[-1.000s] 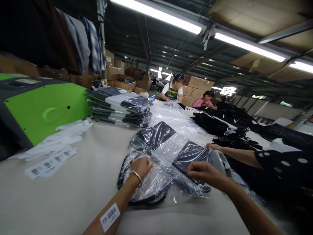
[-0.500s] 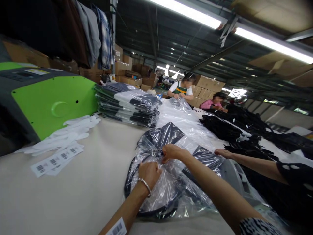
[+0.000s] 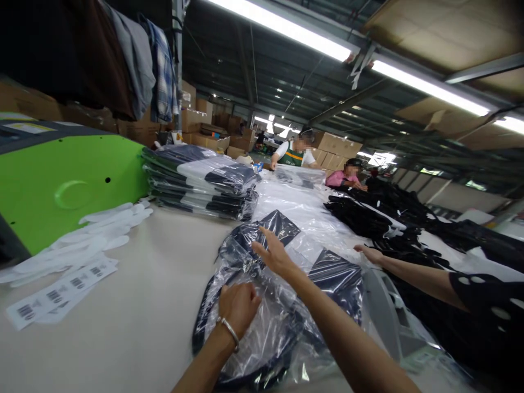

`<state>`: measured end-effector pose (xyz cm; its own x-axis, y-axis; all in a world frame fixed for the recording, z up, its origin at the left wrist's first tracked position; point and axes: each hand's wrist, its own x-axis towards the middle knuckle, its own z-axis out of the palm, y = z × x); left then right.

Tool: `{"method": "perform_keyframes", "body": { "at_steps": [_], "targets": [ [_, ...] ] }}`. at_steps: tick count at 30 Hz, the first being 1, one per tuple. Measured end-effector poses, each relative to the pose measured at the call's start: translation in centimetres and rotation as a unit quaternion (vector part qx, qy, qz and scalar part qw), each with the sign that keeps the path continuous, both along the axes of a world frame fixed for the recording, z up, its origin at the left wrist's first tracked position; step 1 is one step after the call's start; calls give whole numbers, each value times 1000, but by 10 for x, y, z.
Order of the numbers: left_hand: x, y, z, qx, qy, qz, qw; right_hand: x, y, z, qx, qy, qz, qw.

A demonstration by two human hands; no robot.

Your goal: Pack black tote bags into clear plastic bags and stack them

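A dark and white garment in clear plastic lies on the pale table in front of me. My left hand, with a silver bracelet at the wrist, is closed on the plastic over the garment's near part. Above and to its right, my right hand has thumb and fingers apart over the bag's dark upper part, holding nothing. Whether its fingertips touch the plastic is hard to tell.
Bagged garments are stacked behind. White gloves and barcode labels lie left by a green machine. A co-worker's hand is at the right, near a grey device. Black garments lie beyond.
My right hand has opened and moved off the spot it was pinching. My left hand stays closed on the plastic. The view has shifted, and the far person now spreads a plastic bag wider.
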<state>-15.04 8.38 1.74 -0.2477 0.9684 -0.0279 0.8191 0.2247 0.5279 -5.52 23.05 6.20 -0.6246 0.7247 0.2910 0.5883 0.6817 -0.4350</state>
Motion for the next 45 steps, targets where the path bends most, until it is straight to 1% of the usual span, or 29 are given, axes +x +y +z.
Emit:
{"method": "perform_keyframes", "body": {
  "at_steps": [2, 5, 8, 13, 18, 26, 32, 36, 45],
  "targets": [
    [0, -1, 0, -4, -1, -2, 1000, -11, -11, -17, 60, -24, -6, 998],
    [-1, 0, -1, -11, 1, -4, 1000, -16, -16, -41, 81, -92, -15, 992],
    [-2, 2, -2, -7, 2, -11, 1000, -12, -15, -52, 92, -106, -11, 990],
    [-1, 2, -2, -13, 1, -15, 1000, -11, -15, -54, 95, -95, -14, 991],
    [-2, 1, -5, -1, -1, -15, 1000, -12, -13, -56, 89, -92, -7, 992],
    [-2, 1, -3, -8, 3, -16, 1000, -12, -14, -52, 77, -101, -6, 992],
    [-2, 1, -3, -3, 5, -16, 1000, -13, -13, -53, 53, -109, 2, 993],
    [-1, 1, -2, -13, 12, -17, 1000, -13, -12, -53, 45, -121, 3, 992],
    [-3, 1, -4, -11, 6, -21, 1000, -12, -13, -52, 55, -100, 10, 993]
  ]
}}
